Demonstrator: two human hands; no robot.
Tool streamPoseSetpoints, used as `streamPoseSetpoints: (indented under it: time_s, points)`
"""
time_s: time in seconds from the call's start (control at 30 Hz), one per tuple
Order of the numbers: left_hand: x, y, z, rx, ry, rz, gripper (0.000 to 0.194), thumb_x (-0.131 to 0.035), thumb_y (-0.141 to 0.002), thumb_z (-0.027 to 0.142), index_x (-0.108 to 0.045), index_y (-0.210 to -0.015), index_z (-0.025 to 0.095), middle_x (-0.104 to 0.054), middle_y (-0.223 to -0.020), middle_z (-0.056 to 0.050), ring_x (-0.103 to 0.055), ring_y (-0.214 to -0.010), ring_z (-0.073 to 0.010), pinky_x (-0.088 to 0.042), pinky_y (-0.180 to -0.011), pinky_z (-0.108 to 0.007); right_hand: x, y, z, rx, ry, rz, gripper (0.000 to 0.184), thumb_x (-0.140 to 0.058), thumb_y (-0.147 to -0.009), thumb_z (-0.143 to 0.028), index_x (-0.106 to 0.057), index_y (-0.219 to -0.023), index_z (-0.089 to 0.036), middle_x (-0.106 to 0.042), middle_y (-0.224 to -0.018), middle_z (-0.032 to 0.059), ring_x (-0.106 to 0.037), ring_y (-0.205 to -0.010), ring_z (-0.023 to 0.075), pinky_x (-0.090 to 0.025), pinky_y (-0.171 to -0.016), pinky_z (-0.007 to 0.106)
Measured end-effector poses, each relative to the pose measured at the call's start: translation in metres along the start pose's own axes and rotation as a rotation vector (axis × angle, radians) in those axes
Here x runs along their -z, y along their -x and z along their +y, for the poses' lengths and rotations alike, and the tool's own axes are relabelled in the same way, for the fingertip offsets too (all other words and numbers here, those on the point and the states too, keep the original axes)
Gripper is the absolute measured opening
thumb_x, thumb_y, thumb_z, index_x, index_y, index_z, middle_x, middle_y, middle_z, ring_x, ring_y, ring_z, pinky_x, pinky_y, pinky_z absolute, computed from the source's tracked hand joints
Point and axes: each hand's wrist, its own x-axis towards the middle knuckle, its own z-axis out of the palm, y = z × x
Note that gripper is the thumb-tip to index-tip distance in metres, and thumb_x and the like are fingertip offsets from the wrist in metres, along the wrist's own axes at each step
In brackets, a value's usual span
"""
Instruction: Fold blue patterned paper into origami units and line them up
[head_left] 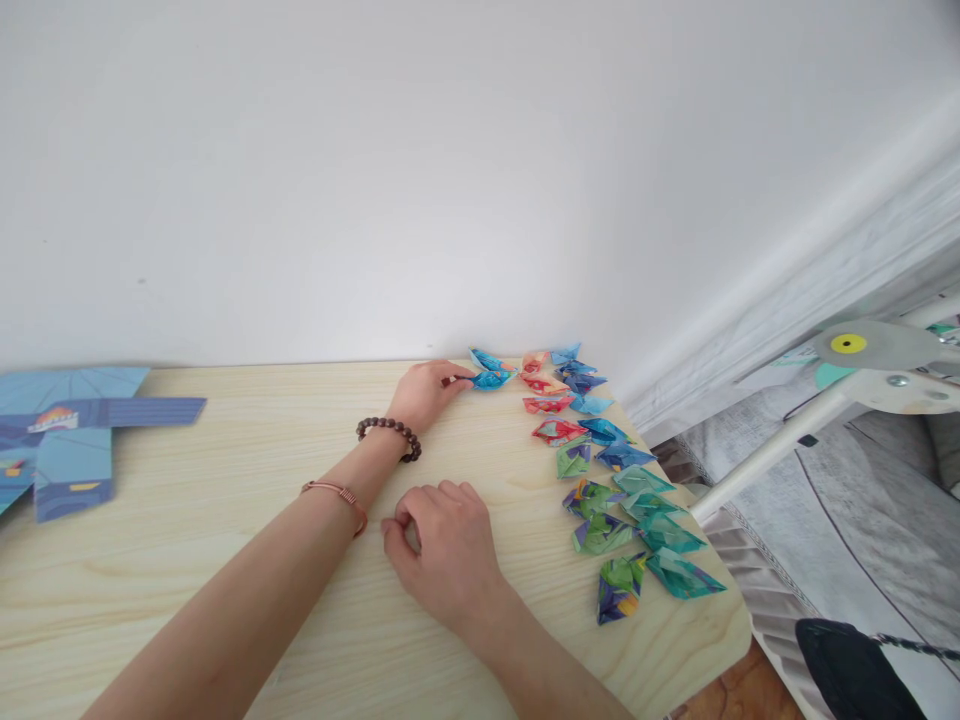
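Note:
At the back of the table, my left hand is closed, its thumb and finger pinching the left tip of a blue folded paper boat. Another blue paper boat lies right behind it by the wall. My right hand rests nearer, over the table, fingers curled in and nothing visible in them. To the right of both hands, several paper boats form two columns: red ones, blue ones, patterned green ones and teal ones.
Blue patterned paper sheets lie at the table's left. A white wall runs along the back edge of the wooden table. Beyond the rounded right edge are a white metal frame, grey fabric and a black strapped item.

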Motion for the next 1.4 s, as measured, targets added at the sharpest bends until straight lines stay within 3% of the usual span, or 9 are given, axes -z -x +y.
streamPoseSetpoints:
  time_s: [0.67,0.8,1.0,1.13,1.23,1.3,1.4]
  points:
    - [-0.005,-0.006,0.001,0.012,-0.025,-0.033,0.024,-0.056,-0.081,0.036,-0.070,-0.099,0.028,-0.068,-0.094,0.000,-0.056,-0.075,-0.0160,-0.043,-0.070,-0.027,0.001,0.000,0.000,-0.010,0.002,-0.006,0.012,-0.054,-0.081,-0.027,-0.050,-0.072,-0.021,-0.061,-0.071,-0.0032,-0.049,-0.072,0.0142,-0.030,-0.070,0.030]
    - [-0.007,-0.009,-0.002,0.038,0.006,-0.030,0.031,-0.061,-0.078,0.036,-0.066,-0.106,0.026,-0.069,-0.091,0.000,-0.056,-0.072,-0.0153,-0.044,-0.071,-0.026,0.001,-0.001,0.000,-0.008,0.002,-0.004,0.012,-0.055,-0.081,-0.026,-0.051,-0.072,-0.020,-0.061,-0.072,-0.0024,-0.050,-0.073,0.0143,-0.030,-0.071,0.030]
    - [-0.004,-0.003,-0.003,0.063,0.074,0.003,0.041,-0.064,-0.072,0.026,-0.059,-0.112,0.021,-0.064,-0.102,-0.002,-0.056,-0.071,-0.0122,-0.048,-0.070,-0.025,0.001,0.000,0.001,0.006,0.025,0.007,0.013,-0.054,-0.082,-0.027,-0.051,-0.072,-0.020,-0.061,-0.070,-0.0029,-0.049,-0.070,0.0134,-0.030,-0.069,0.029]
    - [0.008,0.023,0.003,0.097,0.102,0.031,0.034,-0.052,-0.080,0.025,-0.057,-0.113,0.017,-0.061,-0.108,-0.006,-0.058,-0.077,-0.0127,-0.050,-0.075,-0.027,0.001,0.000,0.001,0.008,0.058,0.028,0.012,-0.053,-0.083,-0.026,-0.051,-0.073,-0.020,-0.059,-0.067,-0.0031,-0.050,-0.069,0.0128,-0.030,-0.069,0.028]
    - [0.026,0.058,0.009,0.081,0.105,-0.022,0.029,-0.051,-0.082,0.028,-0.060,-0.108,0.019,-0.059,-0.111,-0.006,-0.059,-0.090,-0.0158,-0.050,-0.083,-0.029,0.001,-0.001,0.002,0.010,0.091,0.042,0.013,-0.052,-0.084,-0.026,-0.051,-0.073,-0.019,-0.058,-0.066,-0.0030,-0.050,-0.068,0.0125,-0.030,-0.069,0.027]
    - [0.044,0.088,0.014,0.010,0.037,-0.104,0.031,-0.052,-0.082,0.029,-0.060,-0.110,0.023,-0.052,-0.125,-0.006,-0.050,-0.113,-0.0207,-0.039,-0.102,-0.036,0.000,-0.002,0.001,0.028,0.106,0.037,0.014,-0.051,-0.085,-0.025,-0.051,-0.072,-0.019,-0.057,-0.066,-0.0025,-0.050,-0.067,0.0126,-0.030,-0.068,0.027]
    - [0.078,0.140,0.023,-0.035,-0.106,-0.257,0.036,-0.047,-0.087,0.032,-0.053,-0.121,0.026,-0.037,-0.140,-0.006,-0.034,-0.130,-0.0224,-0.031,-0.109,-0.039,0.000,0.000,0.000,0.066,0.136,0.041,0.014,-0.048,-0.085,-0.022,-0.051,-0.072,-0.019,-0.058,-0.067,-0.0011,-0.050,-0.067,0.0135,-0.031,-0.069,0.028]
